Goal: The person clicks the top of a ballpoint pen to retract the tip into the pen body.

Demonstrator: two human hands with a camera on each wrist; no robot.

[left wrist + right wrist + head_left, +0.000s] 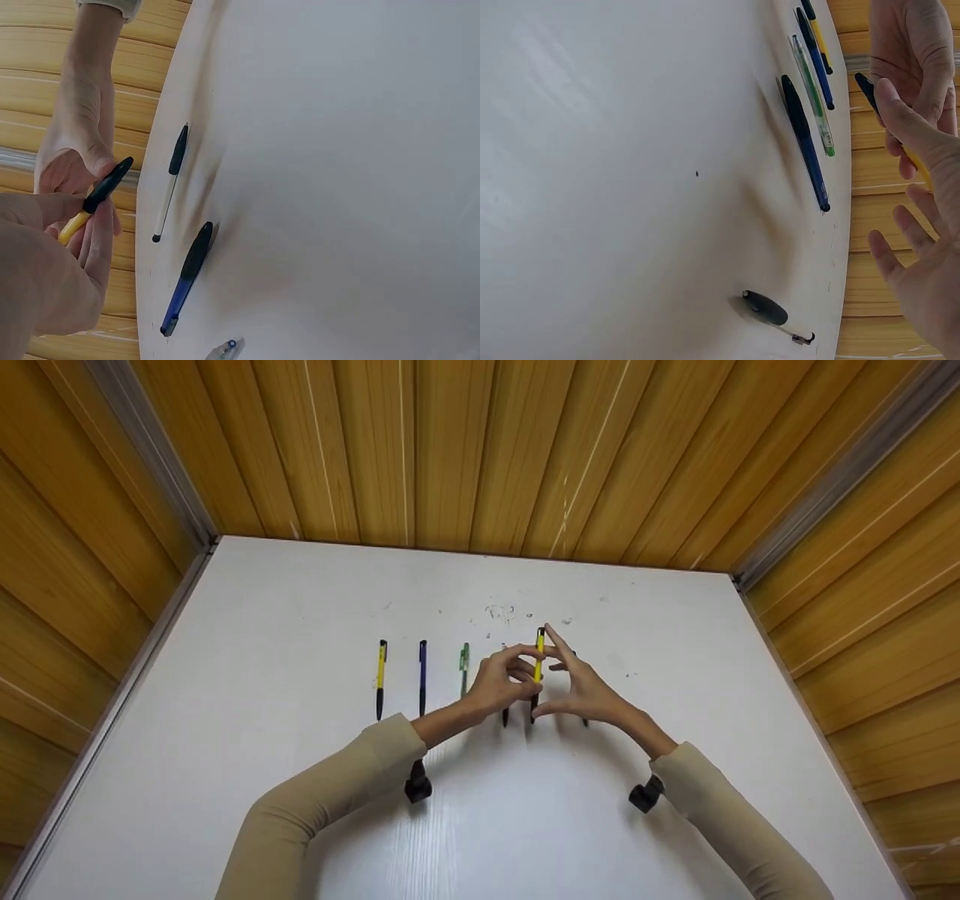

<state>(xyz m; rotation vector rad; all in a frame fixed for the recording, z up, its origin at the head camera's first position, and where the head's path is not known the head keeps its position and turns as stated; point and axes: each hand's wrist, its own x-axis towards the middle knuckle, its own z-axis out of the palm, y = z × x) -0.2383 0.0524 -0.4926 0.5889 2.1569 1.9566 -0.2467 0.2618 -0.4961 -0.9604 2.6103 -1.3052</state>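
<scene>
In the head view my left hand [501, 681] pinches a yellow pen [539, 666] with a black grip, held upright above the white table. My right hand [592, 690] is spread around the pen from the other side, its index finger at the clip end and its thumb by the black tip. The right wrist view shows that thumb [900, 112] against the pen's dark grip, while the other fingers are apart. Beneath the hands lie a blue pen [184, 285] with a black grip and a clear pen with a black grip [177, 154], both partly hidden in the head view.
Left of the hands, a yellow pen [381, 679], a dark blue pen [422, 675] and a green pen [464, 660] lie roughly parallel on the table [225, 660]. Dark marks [500, 613] spot the surface behind. Wood-look panels [442, 450] enclose the back and sides.
</scene>
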